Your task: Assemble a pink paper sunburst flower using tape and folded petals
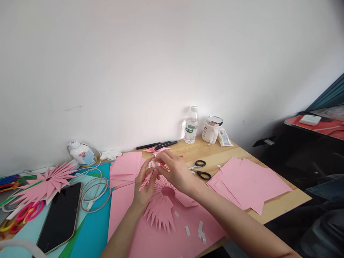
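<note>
My left hand (pixel 145 184) pinches a narrow folded pink paper petal (pixel 146 180), held just above a half-built pink paper flower (pixel 161 206) of pointed folded petals. My right hand (pixel 173 170) comes from the right, its fingers curled and pinching at the top of the same petal, where a small white strip shows. Both hands hover over a large pink sheet (pixel 161 236) on the wooden table (pixel 276 208). Small white tape backings (pixel 200 229) lie on that sheet near the flower.
Scissors (pixel 200 169) lie right of my hands, beside a stack of pink sheets (pixel 247 181). Water bottle (pixel 191 125), white mug (pixel 212 129) and markers (pixel 157 144) stand at the back. At left: a finished pink flower (pixel 45 182), a phone (pixel 61 216), coiled cable (pixel 95 193), glue bottle (pixel 82 154).
</note>
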